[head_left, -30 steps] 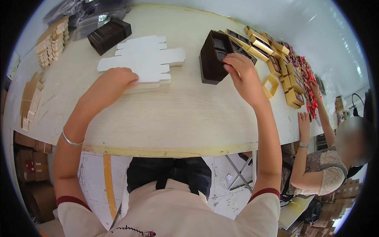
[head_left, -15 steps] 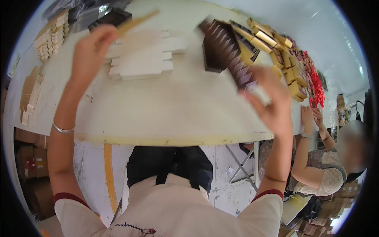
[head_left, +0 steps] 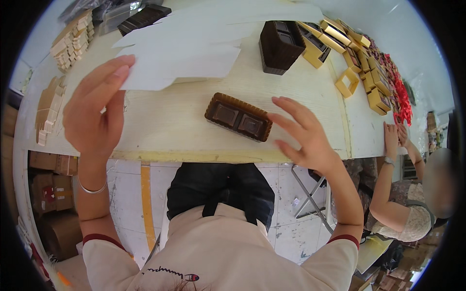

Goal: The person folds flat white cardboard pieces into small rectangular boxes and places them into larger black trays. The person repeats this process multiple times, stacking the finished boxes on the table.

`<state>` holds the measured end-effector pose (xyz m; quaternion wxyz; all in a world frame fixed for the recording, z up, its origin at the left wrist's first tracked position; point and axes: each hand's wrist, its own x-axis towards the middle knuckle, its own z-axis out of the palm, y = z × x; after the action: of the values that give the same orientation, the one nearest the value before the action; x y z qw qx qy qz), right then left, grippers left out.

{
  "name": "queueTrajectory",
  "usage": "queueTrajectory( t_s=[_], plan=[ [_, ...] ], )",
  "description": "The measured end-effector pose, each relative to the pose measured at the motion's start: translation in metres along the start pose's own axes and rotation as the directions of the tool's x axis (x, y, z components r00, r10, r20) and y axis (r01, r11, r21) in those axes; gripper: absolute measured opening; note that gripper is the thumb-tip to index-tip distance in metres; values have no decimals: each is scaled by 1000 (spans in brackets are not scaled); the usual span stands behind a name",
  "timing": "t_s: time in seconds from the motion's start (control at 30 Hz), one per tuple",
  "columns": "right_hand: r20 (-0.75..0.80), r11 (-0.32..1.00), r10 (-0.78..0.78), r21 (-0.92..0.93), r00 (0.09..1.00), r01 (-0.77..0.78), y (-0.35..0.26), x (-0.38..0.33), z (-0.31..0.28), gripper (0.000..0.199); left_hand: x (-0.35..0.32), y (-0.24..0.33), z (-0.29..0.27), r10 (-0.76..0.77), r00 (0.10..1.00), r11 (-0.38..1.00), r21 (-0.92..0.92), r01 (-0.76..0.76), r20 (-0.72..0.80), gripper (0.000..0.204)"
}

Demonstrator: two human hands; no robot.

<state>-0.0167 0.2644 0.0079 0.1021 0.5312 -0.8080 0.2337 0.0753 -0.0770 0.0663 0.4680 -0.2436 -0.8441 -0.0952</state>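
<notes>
My left hand (head_left: 97,104) pinches the near left edge of a flat white cardboard box blank (head_left: 167,65). The blank's notched flaps reach across the far part of the table and hide what lies under it. A brown plastic tray (head_left: 225,114) with two square hollows and a ribbed rim lies on the table between my hands, slightly turned. My right hand (head_left: 306,136) is open at the tray's right end, fingers spread; whether a fingertip touches the rim I cannot tell. Beyond it stands a stack of nested brown trays (head_left: 276,48).
Gold boxes (head_left: 374,82), some with trays inside, pile up at the right, beside an open gold sleeve (head_left: 347,82). Red packets (head_left: 400,94) lie behind them. Folded blanks (head_left: 73,41) and dark trays (head_left: 143,19) sit far left. A co-worker (head_left: 398,203) works at the right.
The brown tray from my right hand now lies on the table, and that hand has opened. The blank in my left hand has come nearer, with its white side showing.
</notes>
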Motion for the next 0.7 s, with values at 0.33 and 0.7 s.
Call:
queueTrajectory(
  t_s=[0.33,0.7],
  plan=[
    [-43,948,239,-205,970,-243,60,-65,-33,17,-50,48,-18,206,954,976,20,-215,217,18],
    [24,997,-76,-25,997,76,-58,-37,41,40,-80,95,39,-112,874,847,-414,333,474,16]
  ],
)
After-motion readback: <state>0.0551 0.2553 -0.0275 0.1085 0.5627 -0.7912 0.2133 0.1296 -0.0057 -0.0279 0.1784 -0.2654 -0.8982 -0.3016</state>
